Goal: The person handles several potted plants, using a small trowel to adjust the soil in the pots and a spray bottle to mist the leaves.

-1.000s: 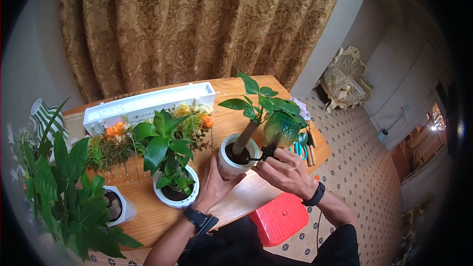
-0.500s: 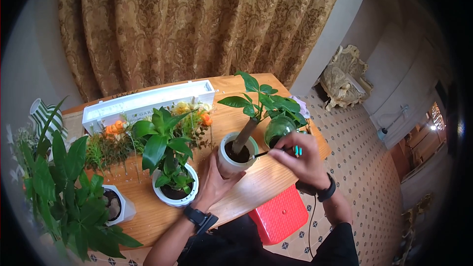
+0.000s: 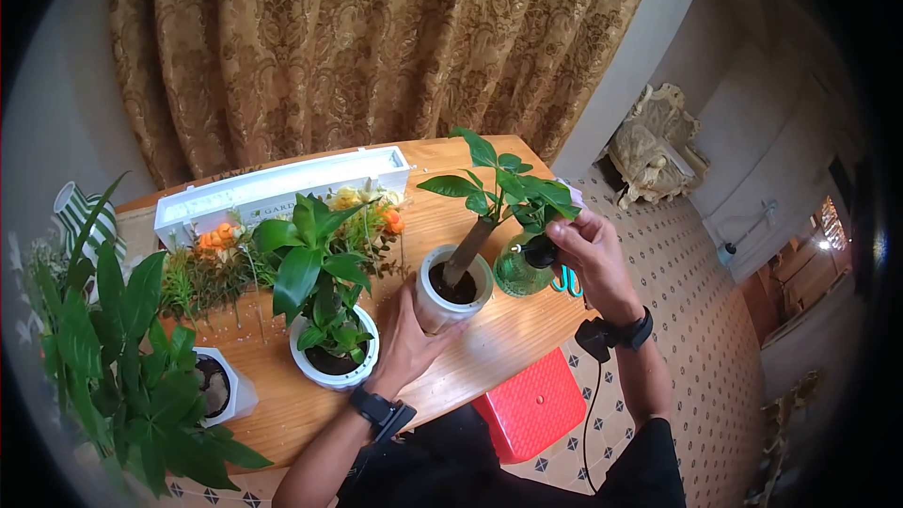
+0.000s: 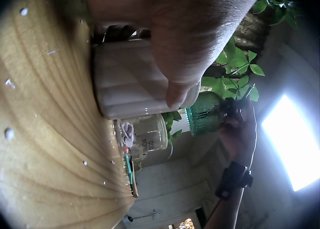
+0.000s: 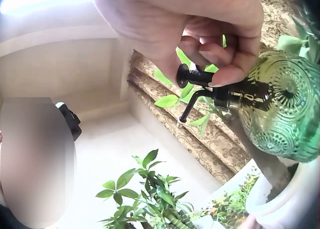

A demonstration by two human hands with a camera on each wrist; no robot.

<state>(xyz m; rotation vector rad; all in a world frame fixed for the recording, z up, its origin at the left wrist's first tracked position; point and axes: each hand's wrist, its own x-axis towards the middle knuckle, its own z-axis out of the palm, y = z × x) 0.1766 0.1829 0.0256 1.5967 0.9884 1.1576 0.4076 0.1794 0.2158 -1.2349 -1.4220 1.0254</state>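
My left hand [image 3: 409,343] holds the side of a white pot [image 3: 440,313], its thumb along the wall near the rim in the left wrist view. Dark soil and a thick-trunked leafy plant [image 3: 467,252] fill this pot. Just right of it, my right hand [image 3: 597,259] grips a green glass plant mister [image 3: 517,275] by its black pump top [image 5: 240,95]. In the right wrist view, fingers and thumb pinch around the pump, whose thin nozzle [image 5: 188,109] points away from the bottle. Leaves overlap part of the mister in the head view.
A second white pot [image 3: 299,358] with a leafy plant stands left of my left hand, and a larger plant [image 3: 122,357] beyond it. Artificial flowers [image 3: 221,273] lie before a white planter box [image 3: 282,190]. Teal-handled scissors [image 3: 567,280] lie at right; a red stool [image 3: 531,404] stands below.
My right hand has moved right and away from the pot's rim, turning the mister so that it now stands more upright beside the pot. My left hand has stayed on the pot.
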